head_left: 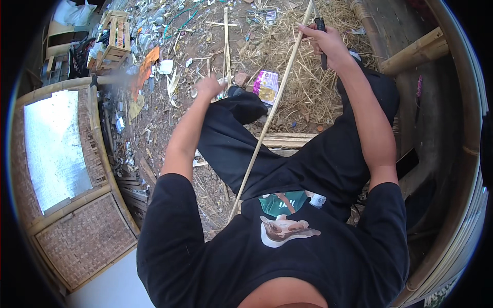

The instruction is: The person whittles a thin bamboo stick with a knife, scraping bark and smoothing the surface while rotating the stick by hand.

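Observation:
My right hand [328, 45] is closed round the black handle of a knife [323, 62], out in front of my right knee. Its blade points up toward the top edge, mostly out of sight. A long, thin bamboo strip [268, 121] slants from my waist up past that hand, where my thumb and finger touch it. My left hand [207, 88] hangs near my left knee, apart from the strip. Its fingers are partly hidden, so their grip is unclear.
Split bamboo pieces [290, 141] lie between my legs, near a purple and yellow packet [266, 87]. Crossed bamboo sticks [226, 46] rest on littered ground ahead. A wooden crate [117, 37] stands far left, beyond a woven bamboo panel [79, 236]. A bamboo pole [416, 51] juts in at right.

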`<action>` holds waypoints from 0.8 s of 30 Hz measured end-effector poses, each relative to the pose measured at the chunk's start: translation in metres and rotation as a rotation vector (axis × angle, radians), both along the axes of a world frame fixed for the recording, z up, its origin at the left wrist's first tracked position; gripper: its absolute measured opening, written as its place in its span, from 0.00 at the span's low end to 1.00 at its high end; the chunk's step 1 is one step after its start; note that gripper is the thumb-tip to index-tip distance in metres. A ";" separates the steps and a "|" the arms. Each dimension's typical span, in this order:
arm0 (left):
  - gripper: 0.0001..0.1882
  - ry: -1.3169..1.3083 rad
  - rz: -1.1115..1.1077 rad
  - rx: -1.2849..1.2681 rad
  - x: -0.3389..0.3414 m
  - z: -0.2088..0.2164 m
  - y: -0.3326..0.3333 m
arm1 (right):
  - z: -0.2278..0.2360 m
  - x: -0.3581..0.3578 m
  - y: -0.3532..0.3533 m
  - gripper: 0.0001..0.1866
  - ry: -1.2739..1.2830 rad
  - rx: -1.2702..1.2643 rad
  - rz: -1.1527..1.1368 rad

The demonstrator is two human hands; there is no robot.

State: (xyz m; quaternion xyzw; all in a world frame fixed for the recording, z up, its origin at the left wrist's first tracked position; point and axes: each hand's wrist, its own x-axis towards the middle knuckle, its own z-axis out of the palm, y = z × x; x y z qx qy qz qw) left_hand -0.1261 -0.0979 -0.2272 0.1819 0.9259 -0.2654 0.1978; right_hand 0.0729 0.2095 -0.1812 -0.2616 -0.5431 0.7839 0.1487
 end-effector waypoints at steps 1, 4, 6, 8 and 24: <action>0.37 -0.003 0.006 -0.006 0.020 -0.002 -0.004 | 0.005 0.000 -0.001 0.13 -0.016 0.003 0.009; 0.43 -0.783 -0.336 -0.245 0.075 -0.005 -0.017 | 0.009 -0.004 -0.006 0.12 -0.012 0.019 0.034; 0.34 -1.170 -0.156 0.151 0.081 0.023 -0.006 | -0.001 -0.005 -0.006 0.12 0.050 -0.010 -0.007; 0.28 -1.027 -0.059 0.436 0.117 0.080 0.017 | -0.014 0.001 0.003 0.12 0.017 -0.016 -0.005; 0.21 -0.556 -1.149 0.560 0.154 0.115 -0.106 | 0.039 0.001 -0.015 0.12 -0.310 -0.008 -0.040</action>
